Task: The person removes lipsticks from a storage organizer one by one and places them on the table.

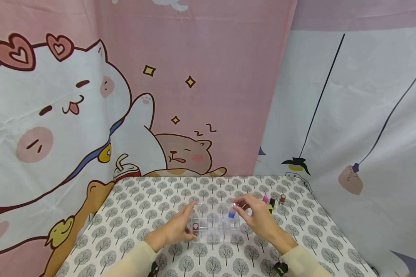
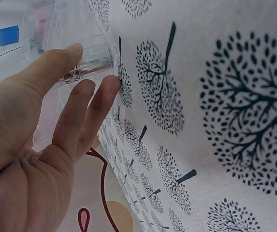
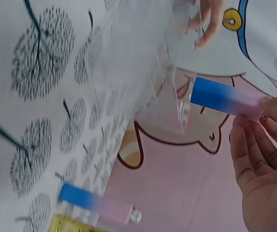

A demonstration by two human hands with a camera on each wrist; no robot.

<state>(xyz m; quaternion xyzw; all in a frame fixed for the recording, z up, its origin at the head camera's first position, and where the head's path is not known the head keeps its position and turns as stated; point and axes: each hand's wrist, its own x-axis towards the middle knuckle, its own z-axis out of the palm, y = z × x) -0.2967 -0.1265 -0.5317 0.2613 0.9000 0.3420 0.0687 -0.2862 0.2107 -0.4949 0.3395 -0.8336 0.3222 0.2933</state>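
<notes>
A clear divided organizer box lies on the tree-print cloth. My left hand grips its left side, thumb at the near corner and fingers toward the far one. By that thumb, a clear-capped brownish lipstick stands in a left compartment. Between thumb and fingertips, my right hand pinches a blue-and-pink lipstick tube by its pink end, which has a clear knob. The tube's blue end points down over the box's far right part.
Right of the box stand a bright pink lipstick, a dark tube, a brownish-red lipstick and a yellow item. Another blue-and-pink tube shows beside the yellow item. A cartoon-print curtain hangs behind the table.
</notes>
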